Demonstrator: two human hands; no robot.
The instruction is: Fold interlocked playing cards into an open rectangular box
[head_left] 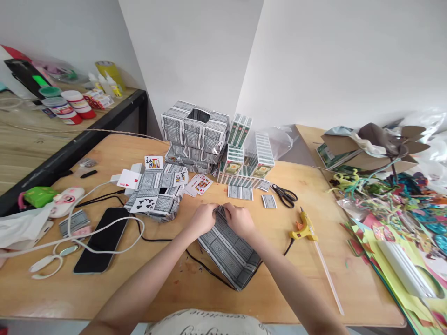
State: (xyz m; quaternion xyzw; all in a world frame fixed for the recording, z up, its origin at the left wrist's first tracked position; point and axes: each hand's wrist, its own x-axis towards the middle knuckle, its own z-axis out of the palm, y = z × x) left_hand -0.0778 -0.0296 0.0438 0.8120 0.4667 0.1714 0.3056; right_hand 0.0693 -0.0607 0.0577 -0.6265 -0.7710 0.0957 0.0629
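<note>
Both of my hands pinch the far end of a long open box made of joined playing cards (232,249), grey patterned backs showing. My left hand (204,217) is closed on its far left corner, and my right hand (240,219) is closed just beside it on the right. My fingertips nearly meet there and partly hide that edge. The box slants on the table, its near end toward me. A black cord (209,271) runs along its left side. To the right lies a yellow hot glue gun (304,228) with a long clear glue stick (330,279).
A stacked card structure (195,135) stands at the back, with a flatter card piece (157,190) in front. Boxed card decks (261,158), black scissors (285,195) and loose cards lie beyond my hands. Left are a phone (101,239) and white cable (115,251); right, craft scraps (401,223).
</note>
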